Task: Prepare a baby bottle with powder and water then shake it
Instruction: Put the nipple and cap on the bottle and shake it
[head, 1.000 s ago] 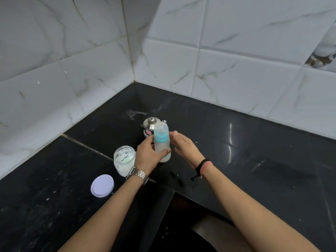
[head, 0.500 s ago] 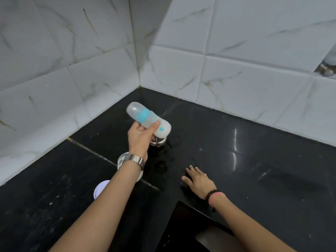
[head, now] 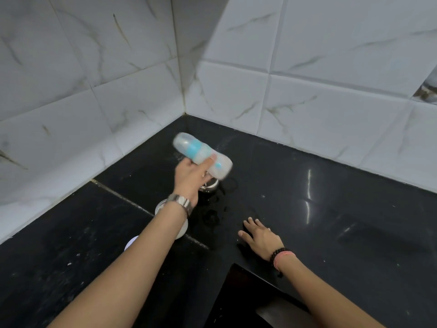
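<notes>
1. Blue-banded bottle (head: 202,157) is now in the air over the counter (head: 331,221), lying near sideways with the cap end toward the left wall; a second ago it stood upright on the counter between both my hands.
2. Left hand (head: 192,177) grips the bottle round its body, thumb across the front, fingers curled behind. Same grip and tilt as half a second ago, only a bit further along; the bottle is blurred, so I read it as mid-shake.
3. Right hand (head: 261,236) has let go and rests flat on the counter, fingers spread and straight, holding nothing, well apart from the bottle.
4. Cap looks on and the contents look milky, so powder and water seem to be in already. My judgement: filling is done, and this is the last step, shaking.
5. Steel pot (head: 209,184) sits just under the bottle; the powder jar (head: 160,205) is mostly hidden by my left wrist, its lid (head: 131,243) off beside it.
6. Wet patches show on the counter near the pot. Risk: the jar is open, and a leaky cap could spray.
</notes>
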